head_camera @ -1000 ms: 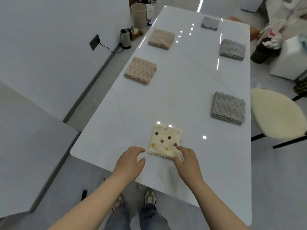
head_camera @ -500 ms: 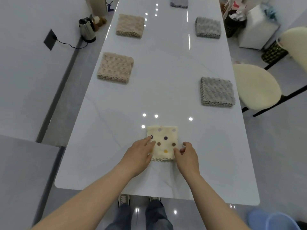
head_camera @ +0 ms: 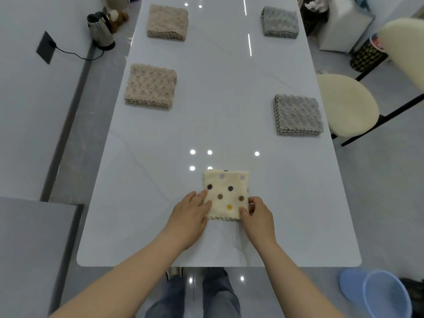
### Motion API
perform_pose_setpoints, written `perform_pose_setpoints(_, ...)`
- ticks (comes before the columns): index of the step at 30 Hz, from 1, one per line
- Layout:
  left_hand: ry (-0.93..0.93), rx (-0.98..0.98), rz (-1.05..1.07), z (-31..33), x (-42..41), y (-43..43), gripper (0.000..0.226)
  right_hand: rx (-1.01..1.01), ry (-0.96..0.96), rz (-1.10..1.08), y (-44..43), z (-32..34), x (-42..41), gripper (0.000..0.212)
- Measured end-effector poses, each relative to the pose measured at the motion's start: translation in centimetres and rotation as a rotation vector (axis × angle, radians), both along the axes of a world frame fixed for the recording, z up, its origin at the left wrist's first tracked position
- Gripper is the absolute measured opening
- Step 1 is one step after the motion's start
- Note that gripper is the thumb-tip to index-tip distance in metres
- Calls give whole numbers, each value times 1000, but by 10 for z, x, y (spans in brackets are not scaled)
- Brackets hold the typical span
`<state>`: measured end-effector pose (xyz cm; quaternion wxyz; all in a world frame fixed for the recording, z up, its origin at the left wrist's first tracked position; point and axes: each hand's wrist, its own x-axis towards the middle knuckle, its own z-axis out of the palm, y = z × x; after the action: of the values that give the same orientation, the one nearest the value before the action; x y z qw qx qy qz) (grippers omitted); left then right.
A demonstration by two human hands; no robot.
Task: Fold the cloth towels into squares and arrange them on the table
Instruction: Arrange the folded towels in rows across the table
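Note:
A cream towel with coloured dots (head_camera: 226, 193) lies folded into a square near the front edge of the white table (head_camera: 218, 125). My left hand (head_camera: 191, 213) rests with straight fingers on the towel's left edge. My right hand (head_camera: 258, 214) pinches the towel's front right corner between thumb and fingers. Two beige folded towels (head_camera: 150, 86) (head_camera: 168, 21) lie along the table's left side. Two grey folded towels (head_camera: 297, 114) (head_camera: 280, 21) lie along its right side.
A kettle (head_camera: 101, 29) stands on the floor left of the table, with a cord to a wall socket (head_camera: 46, 47). Cream chairs (head_camera: 344, 104) stand on the right. A blue basket (head_camera: 378, 292) sits on the floor at the front right.
The view has swung to face straight down the table. My left hand has moved from the bare table onto the dotted towel's left edge. My right hand stays at the front right corner.

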<state>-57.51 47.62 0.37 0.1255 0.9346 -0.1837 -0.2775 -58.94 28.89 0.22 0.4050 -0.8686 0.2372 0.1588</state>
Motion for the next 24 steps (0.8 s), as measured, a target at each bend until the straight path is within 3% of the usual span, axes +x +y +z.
perform_pose_setpoints(18, 49, 55, -36, 6, -41, 12, 51, 21, 17, 54, 7, 1, -33, 16)
perform_pose_setpoints(21, 32, -60, 3, 5, -47, 11, 47, 35, 19, 38, 5, 3, -37, 14)
perform_pose_setpoints(24, -31, -263, 195, 6, -45, 11, 34, 52, 32, 26, 3, 5, -41, 12)
